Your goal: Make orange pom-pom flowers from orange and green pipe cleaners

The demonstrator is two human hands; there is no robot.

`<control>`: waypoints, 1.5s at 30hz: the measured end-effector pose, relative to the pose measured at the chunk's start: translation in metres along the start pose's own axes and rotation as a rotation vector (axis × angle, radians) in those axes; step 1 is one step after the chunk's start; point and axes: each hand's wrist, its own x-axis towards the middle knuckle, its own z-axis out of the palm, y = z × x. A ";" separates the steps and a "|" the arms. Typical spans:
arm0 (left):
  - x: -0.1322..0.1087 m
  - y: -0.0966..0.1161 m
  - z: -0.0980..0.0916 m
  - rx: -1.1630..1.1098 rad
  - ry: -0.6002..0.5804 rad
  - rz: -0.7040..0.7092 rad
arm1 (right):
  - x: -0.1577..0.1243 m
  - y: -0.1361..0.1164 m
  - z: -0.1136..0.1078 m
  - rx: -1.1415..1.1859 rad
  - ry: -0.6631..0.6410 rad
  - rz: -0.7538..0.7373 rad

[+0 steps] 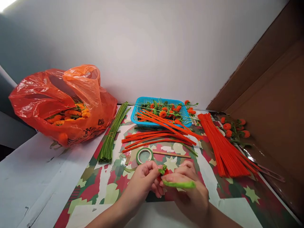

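Note:
Between my two hands is a small pipe-cleaner flower (pixel 165 173), its orange-red part mostly covered by fingers and a green curled tip on top. My left hand (pixel 145 179) pinches it from the left, thumb and index finger closed at the green tip. My right hand (pixel 190 191) closes on it from the other side. A bright green pipe cleaner (pixel 180 184) runs across the right hand's fingers. Just beyond the hands lie a roll of green floral tape (pixel 137 157) and a thin wooden stick (pixel 172 154).
A blue basket (pixel 133 115) holds orange-and-green flowers. Loose orange pipe cleaners (pixel 152 136) lie before it. Green (pixel 111 136) and orange pipe-cleaner bundles (pixel 222 150) flank them. An orange plastic bag (pixel 95 95) with pieces stands left. Flowers (pixel 234 128) and scissors (pixel 270 172) lie right.

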 end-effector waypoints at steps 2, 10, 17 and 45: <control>0.000 0.000 0.001 -0.004 -0.010 0.008 | 0.002 -0.001 -0.004 -0.013 -0.031 -0.050; -0.002 -0.001 0.000 -0.011 0.031 0.061 | 0.005 -0.001 0.001 -0.053 0.012 0.065; -0.007 0.001 -0.004 0.043 -0.129 0.271 | 0.005 0.002 0.002 0.022 -0.015 0.114; -0.006 -0.007 -0.009 0.431 0.316 0.615 | 0.009 -0.005 0.018 0.210 0.230 0.383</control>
